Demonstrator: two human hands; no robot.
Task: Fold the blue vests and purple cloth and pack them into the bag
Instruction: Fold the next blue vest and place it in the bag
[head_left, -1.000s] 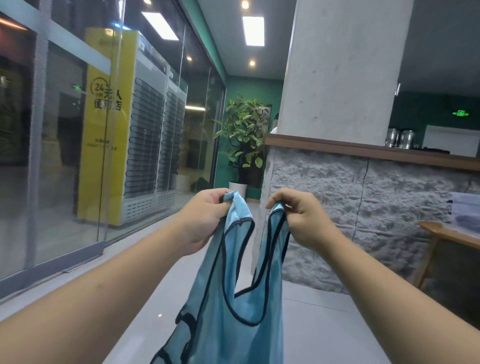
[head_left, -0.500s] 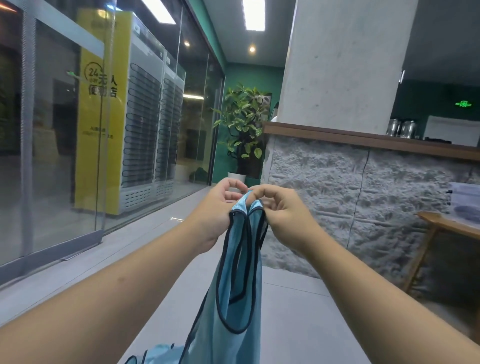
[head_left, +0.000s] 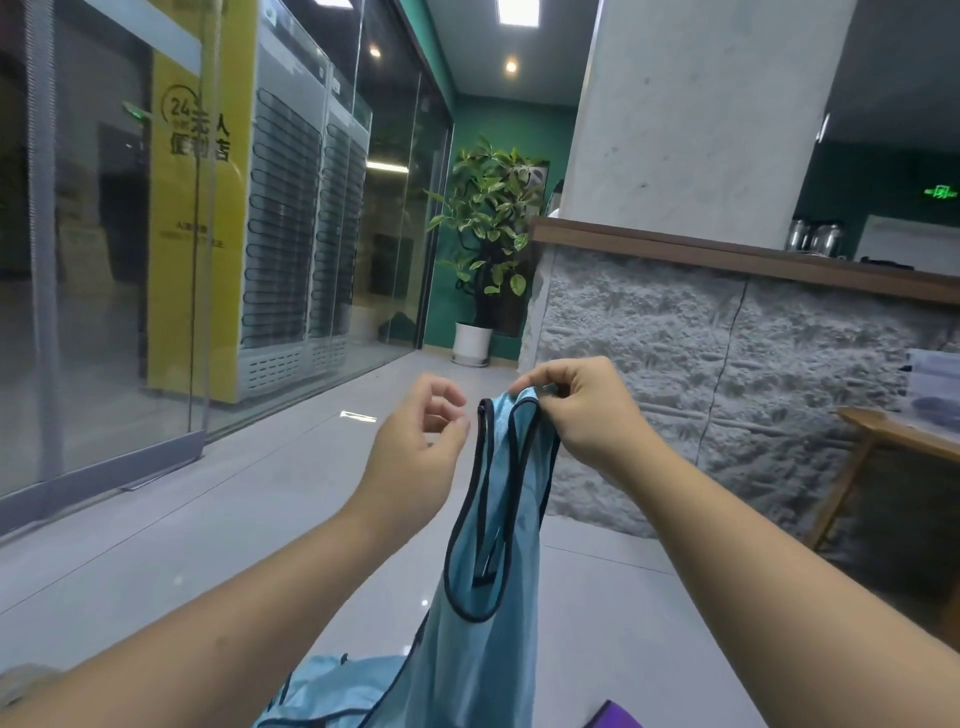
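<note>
My right hand (head_left: 582, 410): it pinches both shoulder straps of the blue vest (head_left: 488, 597) together at their tops, fingers curled over the fabric.
My left hand (head_left: 421, 441): just left of the vest straps, apart from them, fingers loosely curled and holding nothing.
Blue vest: hangs straight down from my right hand, its dark-edged straps side by side, its lower part running out of the bottom of the view.
Second blue vest (head_left: 332, 691): lies bunched low down, left of the hanging vest's lower part.
Purple cloth (head_left: 613, 717): only a corner shows at the bottom edge, right of the hanging vest.
Stone wall (head_left: 727, 384): behind my right hand, with a wooden ledge on top.
Potted plant (head_left: 488, 234): beyond the vest, against the green wall.
</note>
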